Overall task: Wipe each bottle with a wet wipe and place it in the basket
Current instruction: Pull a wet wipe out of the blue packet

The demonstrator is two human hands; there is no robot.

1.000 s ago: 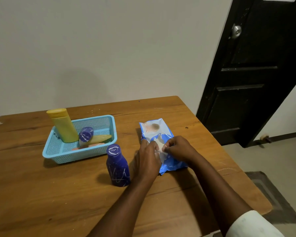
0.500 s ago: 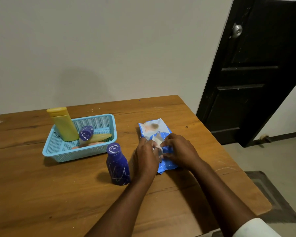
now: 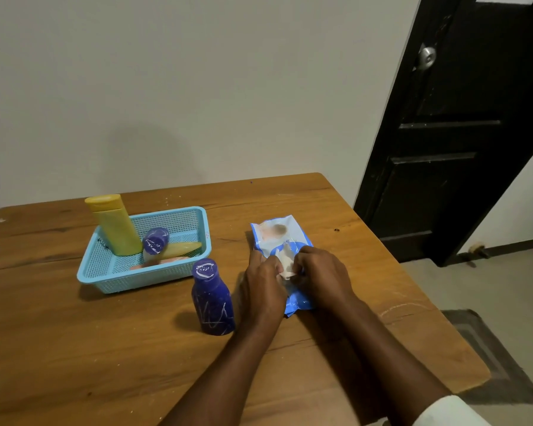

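The pack of wet wipes [image 3: 277, 238] is half hidden beneath both hands; its printed picture beyond the fingertips is blurred.

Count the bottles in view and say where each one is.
3. A yellow bottle stands in the basket, a purple-capped one lies there, a purple bottle stands on the table. Others may be hidden.

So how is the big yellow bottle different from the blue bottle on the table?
The yellow bottle stands inside the basket, leaning a little; the blue bottle stands upright on the table, outside it. The yellow one is taller with a flat, wide cap; the blue one is shorter, with a round cap and white scratch marks. Both have their caps on.
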